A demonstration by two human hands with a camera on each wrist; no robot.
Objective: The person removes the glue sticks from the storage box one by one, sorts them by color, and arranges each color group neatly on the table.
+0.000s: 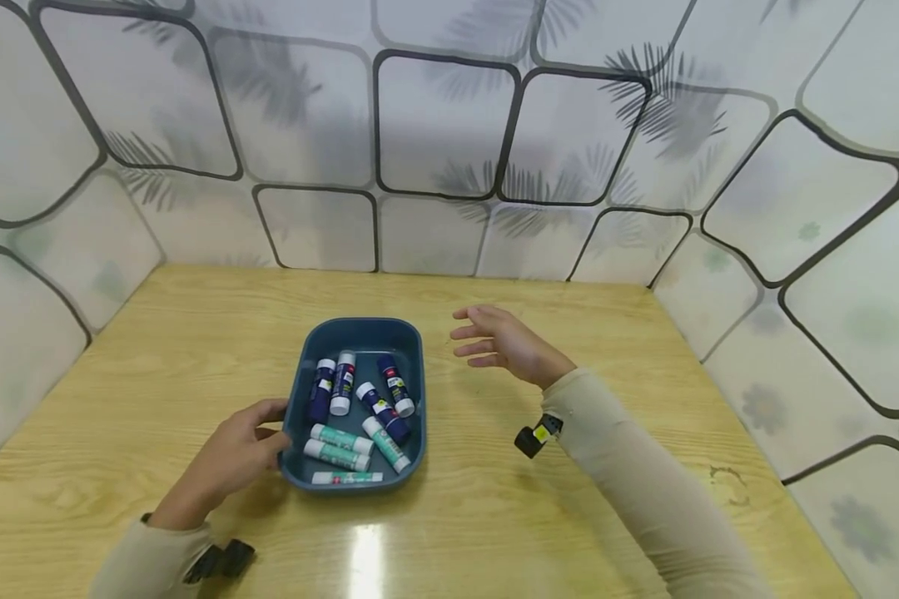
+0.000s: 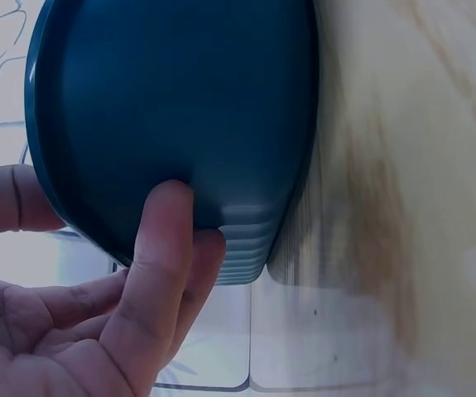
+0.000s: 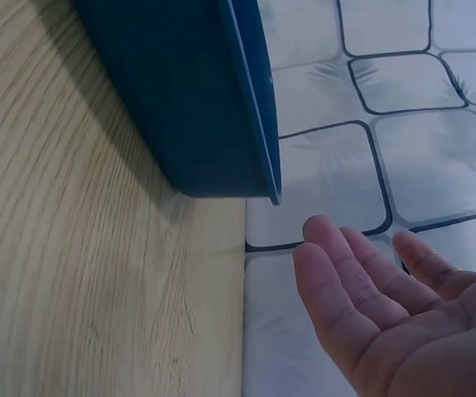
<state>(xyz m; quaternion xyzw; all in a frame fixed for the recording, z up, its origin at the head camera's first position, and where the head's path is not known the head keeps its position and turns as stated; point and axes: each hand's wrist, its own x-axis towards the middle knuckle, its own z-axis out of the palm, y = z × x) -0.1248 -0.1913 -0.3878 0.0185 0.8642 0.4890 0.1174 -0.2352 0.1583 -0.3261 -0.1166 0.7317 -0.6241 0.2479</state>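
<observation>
Left grip [image 1: 234, 453] half-curled on blue bin [image 1: 365, 335]

One blue bin [image 1: 363, 333] is counted on the surface [image 1: 569, 516], set in from the far edge and a little nearer the left edge than the right. Eight glue sticks [image 1: 342, 383] are counted in the bin, made up of four navy sticks [image 1: 384, 413] and four teal sticks [image 1: 337, 455]. Of the navy ones, two are found side by side near the bin's left edge and two towards its right edge. Of the teal ones, two are found near the left edge, one along the near edge, and one by the near right corner. Two hands are counted, one left hand [image 1: 232, 456] and one right hand [image 1: 513, 343], and two black wrist devices [image 1: 221, 562].
</observation>
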